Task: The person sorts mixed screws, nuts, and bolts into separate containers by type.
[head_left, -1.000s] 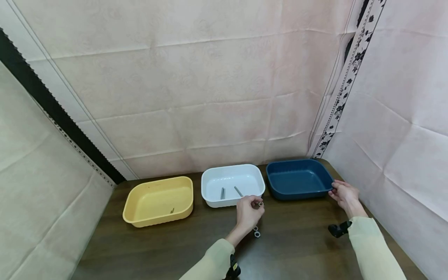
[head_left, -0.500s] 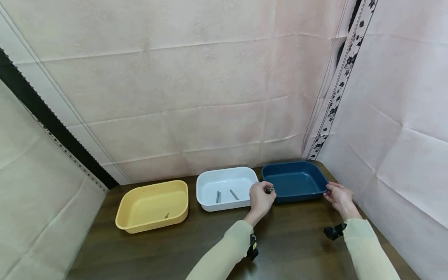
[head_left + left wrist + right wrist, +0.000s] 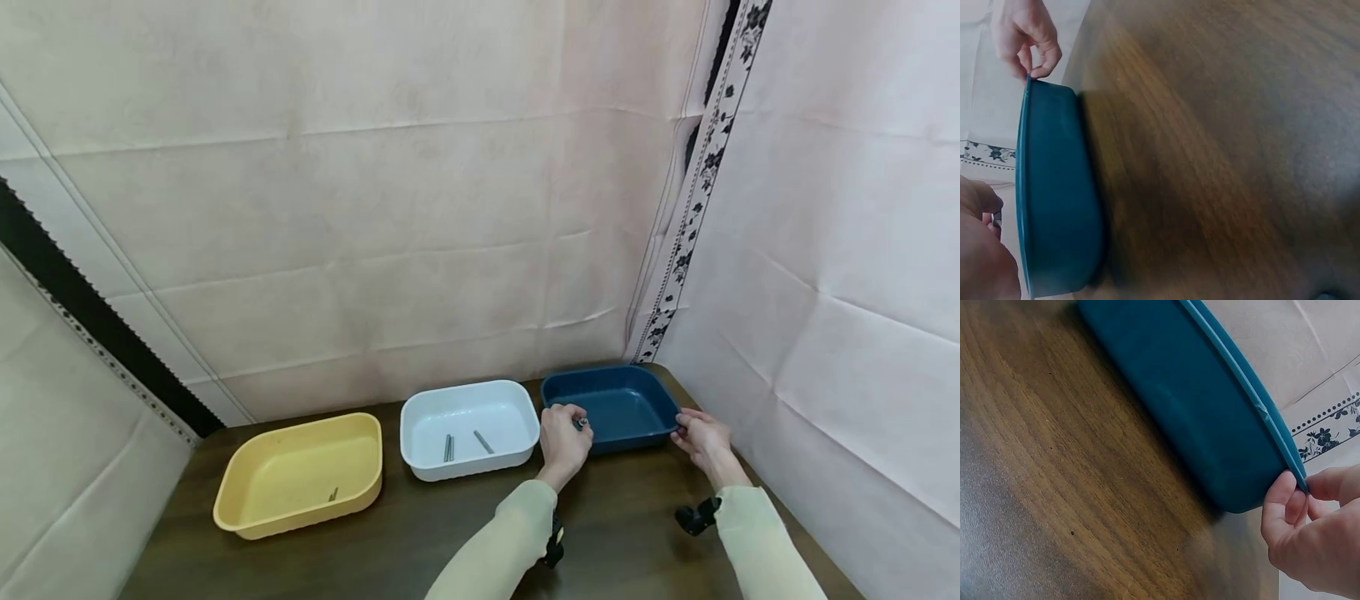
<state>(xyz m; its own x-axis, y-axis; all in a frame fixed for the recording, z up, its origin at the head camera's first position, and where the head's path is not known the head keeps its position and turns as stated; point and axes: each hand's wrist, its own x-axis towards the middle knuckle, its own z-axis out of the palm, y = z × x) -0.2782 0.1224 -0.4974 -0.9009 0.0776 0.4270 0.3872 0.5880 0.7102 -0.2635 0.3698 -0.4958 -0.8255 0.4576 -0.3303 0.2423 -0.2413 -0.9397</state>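
My left hand (image 3: 564, 443) is over the near left corner of the blue tray (image 3: 618, 409), pinching a small metal nut (image 3: 581, 423) between thumb and fingers. In the left wrist view the nut (image 3: 997, 219) shows as a grey ring at the fingertips, beside the tray's rim. On the tray's right side, my right hand (image 3: 707, 442) grips the rim at the near corner. The right wrist view shows that hand (image 3: 1316, 528) with thumb and curled fingers pinching the blue rim (image 3: 1254, 397).
Left of the blue tray stands a white tray (image 3: 468, 396) with several metal rods (image 3: 448, 448) inside. Farther left is a yellow tray (image 3: 300, 433) holding small brass-coloured pieces (image 3: 333, 494). Cloth walls (image 3: 420, 208) enclose the brown table (image 3: 360, 558) at the back and sides.
My left hand has carried the nut from in front of the white tray rightward to the blue tray. The right hand keeps its grip on the rim. The head view has shifted slightly.
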